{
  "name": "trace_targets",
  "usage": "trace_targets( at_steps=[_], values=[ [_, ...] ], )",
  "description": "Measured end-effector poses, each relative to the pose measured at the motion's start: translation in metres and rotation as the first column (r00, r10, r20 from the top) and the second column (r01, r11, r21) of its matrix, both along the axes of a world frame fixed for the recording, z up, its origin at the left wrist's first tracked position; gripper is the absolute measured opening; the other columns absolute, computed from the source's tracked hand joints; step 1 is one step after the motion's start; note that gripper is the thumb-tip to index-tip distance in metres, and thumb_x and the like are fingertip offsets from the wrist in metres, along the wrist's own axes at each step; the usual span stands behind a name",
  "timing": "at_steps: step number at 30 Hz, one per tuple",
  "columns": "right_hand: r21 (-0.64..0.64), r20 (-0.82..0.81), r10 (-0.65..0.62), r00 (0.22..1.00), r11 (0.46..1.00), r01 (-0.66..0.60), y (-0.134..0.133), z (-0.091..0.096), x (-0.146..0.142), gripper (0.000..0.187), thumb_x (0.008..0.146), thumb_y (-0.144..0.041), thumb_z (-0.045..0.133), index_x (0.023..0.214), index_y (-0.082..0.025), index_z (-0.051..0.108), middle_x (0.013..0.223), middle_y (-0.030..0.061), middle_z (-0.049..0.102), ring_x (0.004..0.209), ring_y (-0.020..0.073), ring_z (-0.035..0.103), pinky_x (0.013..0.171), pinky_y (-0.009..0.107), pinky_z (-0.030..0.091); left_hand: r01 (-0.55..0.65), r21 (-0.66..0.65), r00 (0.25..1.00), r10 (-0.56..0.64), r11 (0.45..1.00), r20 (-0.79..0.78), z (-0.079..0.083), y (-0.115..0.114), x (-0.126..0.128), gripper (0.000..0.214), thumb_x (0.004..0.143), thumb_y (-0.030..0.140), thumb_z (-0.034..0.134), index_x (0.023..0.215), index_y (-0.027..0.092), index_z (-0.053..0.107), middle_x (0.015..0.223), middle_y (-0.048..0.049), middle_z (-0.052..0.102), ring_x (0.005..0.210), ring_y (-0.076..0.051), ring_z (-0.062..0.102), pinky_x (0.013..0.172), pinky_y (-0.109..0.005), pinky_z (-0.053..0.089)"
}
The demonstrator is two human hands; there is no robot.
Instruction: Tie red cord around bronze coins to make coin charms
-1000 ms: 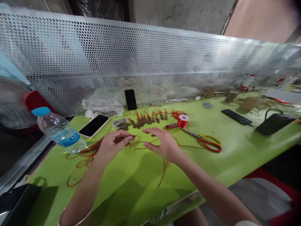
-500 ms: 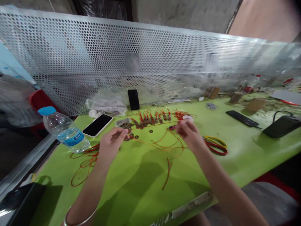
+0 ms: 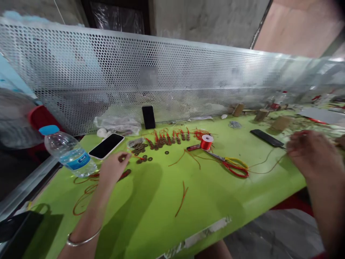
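My left hand [image 3: 114, 166] is closed in a pinch at the left, beside several loose brown coins [image 3: 145, 158] with holes. A thin red cord [image 3: 138, 157] runs from its fingertips among the coins. My right hand [image 3: 309, 153], smeared by motion, is curled at the far right, and a thin cord [image 3: 275, 166] trails up to its fingers. Between the hands lie scissors [image 3: 235, 167] with red and yellow handles, their blades near a red thread spool [image 3: 206, 142]. Bundles of coins tied with red cord [image 3: 172, 138] stand in a row behind.
A water bottle [image 3: 68, 153] and a white-edged phone [image 3: 106, 146] are at the left. Another phone [image 3: 148, 117] leans upright against the perforated metal screen [image 3: 178, 82]. A black flat device [image 3: 266, 138] lies near my right hand. Cut cord pieces [image 3: 183, 199] lie in front.
My right hand has swung far to the right, drawing cord with it, uncovering the spool and scissors. My left hand stays pinched near the coins. The view has shifted slightly.
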State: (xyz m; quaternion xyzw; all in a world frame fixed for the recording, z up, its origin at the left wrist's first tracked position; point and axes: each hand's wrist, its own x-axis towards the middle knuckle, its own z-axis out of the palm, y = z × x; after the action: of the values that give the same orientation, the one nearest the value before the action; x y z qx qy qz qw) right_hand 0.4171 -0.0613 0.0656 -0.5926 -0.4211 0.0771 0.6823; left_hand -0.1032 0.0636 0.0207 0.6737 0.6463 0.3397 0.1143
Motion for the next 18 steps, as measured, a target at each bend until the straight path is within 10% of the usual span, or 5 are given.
trace_targets(
  at_steps=[3,6,9,12,18],
  values=[
    [-0.054,-0.090,0.220,0.971,0.973,-0.225,0.013,0.010,-0.037,0.012,0.071,-0.038,0.062,0.070,-0.028,0.056,0.087,0.0121,0.069,0.085,0.0219,0.068,0.073,0.035,0.052,0.110,-0.068,0.992,-0.115,0.992,-0.058,-0.009,-0.003,0.017,0.011,0.056,0.030,0.070,0.059,0.021,0.066,0.066,-0.0085,0.071,0.072,-0.034,0.067,0.066,-0.040,0.050],
    [-0.050,-0.197,0.581,0.790,0.798,-0.600,0.026,0.029,-0.085,0.016,0.075,-0.038,0.064,0.075,-0.024,0.058,0.086,0.0051,0.070,0.080,0.0182,0.068,0.075,0.033,0.055,0.186,-0.034,0.980,-0.188,0.982,-0.060,-0.002,-0.014,0.050,0.018,0.063,0.030,0.067,0.079,0.021,0.070,0.096,-0.0119,0.071,0.103,-0.037,0.059,0.088,-0.046,0.044],
    [-0.021,-0.179,0.795,0.580,0.587,-0.810,0.035,0.051,-0.131,0.016,0.077,-0.036,0.065,0.078,-0.022,0.058,0.085,0.0014,0.070,0.079,0.0144,0.068,0.072,0.029,0.056,0.342,-0.016,0.940,-0.341,0.940,0.022,0.034,-0.034,0.093,0.035,0.078,0.042,0.056,0.109,0.026,0.063,0.116,-0.0056,0.065,0.104,-0.026,0.060,0.087,-0.037,0.048],
    [-0.045,-0.105,0.892,0.440,0.438,-0.898,0.042,0.069,-0.167,0.016,0.078,-0.034,0.066,0.077,-0.019,0.060,0.083,0.0012,0.070,0.078,0.0127,0.067,0.074,0.028,0.056,0.593,0.095,0.704,-0.572,0.799,0.421,0.086,-0.055,0.132,0.046,0.075,0.041,0.062,0.116,0.019,0.060,0.105,-0.0075,0.070,0.093,-0.023,0.065,0.082,-0.035,0.053],
    [0.085,-0.034,0.902,0.431,0.432,-0.898,0.058,0.085,-0.194,0.016,0.076,-0.034,0.068,0.077,-0.019,0.063,0.079,-0.0017,0.067,0.073,0.0094,0.065,0.069,0.022,0.056,0.483,0.323,0.779,-0.568,0.814,0.266,0.153,-0.069,0.152,0.016,0.072,0.031,0.070,0.082,0.019,0.073,0.072,-0.0005,0.072,0.067,-0.016,0.068,0.061,-0.024,0.055]
  ],
)
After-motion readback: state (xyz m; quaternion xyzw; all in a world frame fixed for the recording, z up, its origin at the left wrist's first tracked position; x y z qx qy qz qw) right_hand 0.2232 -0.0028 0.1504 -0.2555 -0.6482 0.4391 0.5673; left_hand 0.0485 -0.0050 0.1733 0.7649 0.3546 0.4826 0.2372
